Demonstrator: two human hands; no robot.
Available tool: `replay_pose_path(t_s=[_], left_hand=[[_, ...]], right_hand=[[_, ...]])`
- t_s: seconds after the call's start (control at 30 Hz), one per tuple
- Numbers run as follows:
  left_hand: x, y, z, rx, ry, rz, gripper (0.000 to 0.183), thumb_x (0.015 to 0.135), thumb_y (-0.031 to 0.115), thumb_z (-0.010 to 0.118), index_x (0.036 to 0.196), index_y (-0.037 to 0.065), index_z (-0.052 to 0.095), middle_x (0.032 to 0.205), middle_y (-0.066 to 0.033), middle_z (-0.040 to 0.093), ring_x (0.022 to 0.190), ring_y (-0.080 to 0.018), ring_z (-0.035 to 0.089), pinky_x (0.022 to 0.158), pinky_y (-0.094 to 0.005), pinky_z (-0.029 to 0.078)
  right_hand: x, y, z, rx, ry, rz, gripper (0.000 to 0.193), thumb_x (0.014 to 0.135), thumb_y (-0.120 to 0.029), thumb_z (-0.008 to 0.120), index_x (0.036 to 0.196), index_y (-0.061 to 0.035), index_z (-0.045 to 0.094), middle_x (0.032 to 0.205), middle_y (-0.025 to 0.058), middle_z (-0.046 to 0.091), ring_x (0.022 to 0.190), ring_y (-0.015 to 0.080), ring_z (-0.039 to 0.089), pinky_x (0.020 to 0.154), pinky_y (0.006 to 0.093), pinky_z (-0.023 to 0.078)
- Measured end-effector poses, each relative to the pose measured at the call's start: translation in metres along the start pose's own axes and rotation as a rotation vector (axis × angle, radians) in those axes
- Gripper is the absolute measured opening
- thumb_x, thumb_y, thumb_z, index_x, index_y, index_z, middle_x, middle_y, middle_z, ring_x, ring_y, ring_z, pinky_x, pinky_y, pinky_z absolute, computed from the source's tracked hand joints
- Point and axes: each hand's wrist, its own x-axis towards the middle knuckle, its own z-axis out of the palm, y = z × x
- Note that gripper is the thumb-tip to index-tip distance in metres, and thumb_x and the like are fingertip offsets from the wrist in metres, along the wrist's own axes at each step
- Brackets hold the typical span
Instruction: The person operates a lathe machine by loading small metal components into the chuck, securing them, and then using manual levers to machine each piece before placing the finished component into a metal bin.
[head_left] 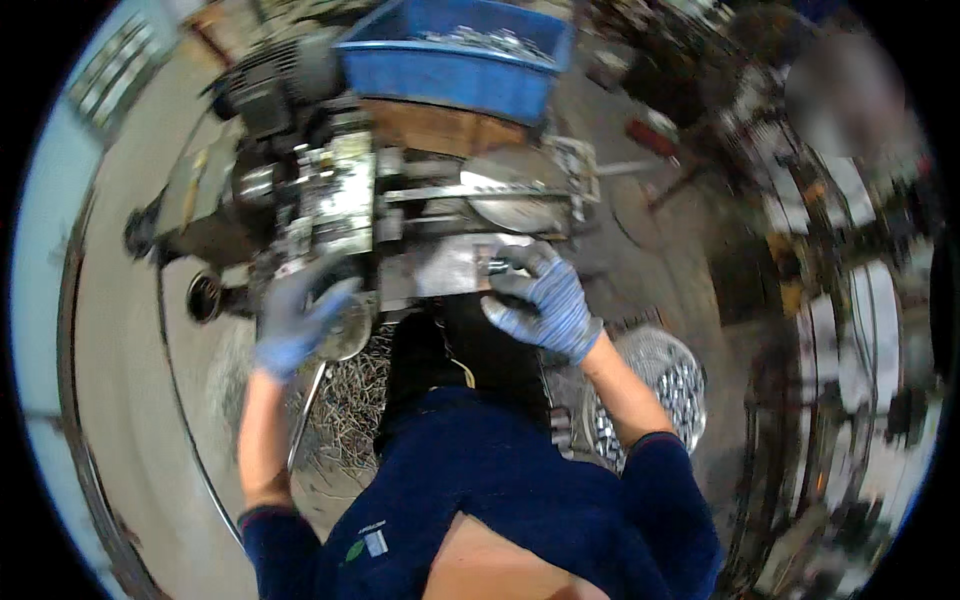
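Note:
Both my hands wear grey and light-blue work gloves. My right hand pinches a small cylindrical metal part between thumb and fingers, above the flat metal plate at the front of the machine. Over the machine's left front is my left hand, beside a round metal handwheel. Motion smears its fingers, and I cannot tell if they grip anything. Just beyond the hands lies the machine's bright metal block, with a slotted bar running right from it.
A blue bin of metal pieces stands at the back on a wooden box. At the right, a round basket holds many small metal parts. Metal shavings heap below the handwheel. An electric motor sits at the back left.

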Motion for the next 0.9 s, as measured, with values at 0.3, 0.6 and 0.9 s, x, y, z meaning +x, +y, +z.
replay_pose_path(t_s=[0.3, 0.6, 0.9], left_hand=[[0.016, -0.009, 0.046, -0.559, -0.032, 0.001, 0.048, 0.087, 0.031, 0.058, 0.126, 0.003, 0.05, 0.104, -0.0117, 0.063, 0.09, -0.0155, 0.06, 0.079, -0.0303, 0.048], [0.002, -0.021, 0.01, -1.261, 0.002, -0.165, 0.048, 0.087, 0.026, 0.058, 0.125, -0.002, 0.05, 0.117, -0.0092, 0.058, 0.098, -0.0117, 0.056, 0.084, -0.0251, 0.046], [-0.001, -0.064, 0.003, -1.286, 0.121, -0.155, 0.052, 0.085, 0.029, 0.057, 0.125, -0.003, 0.048, 0.121, -0.0137, 0.055, 0.111, -0.0205, 0.052, 0.095, -0.0321, 0.043]], right_hand=[[0.085, -0.06, 0.03, 0.132, -0.139, -0.269, 0.028, 0.068, -0.033, 0.07, 0.082, -0.0088, 0.066, 0.097, 0.0187, 0.058, 0.09, 0.0356, 0.053, 0.079, 0.0422, 0.045], [0.105, -0.08, 0.05, 0.324, -0.23, -0.239, 0.032, 0.065, -0.03, 0.073, 0.088, -0.0087, 0.067, 0.116, 0.0214, 0.051, 0.101, 0.0393, 0.051, 0.086, 0.0441, 0.043], [0.138, -0.081, 0.08, 0.484, -0.277, -0.166, 0.026, 0.065, -0.022, 0.075, 0.088, -0.0106, 0.07, 0.109, 0.0169, 0.06, 0.096, 0.033, 0.058, 0.085, 0.0387, 0.046]])
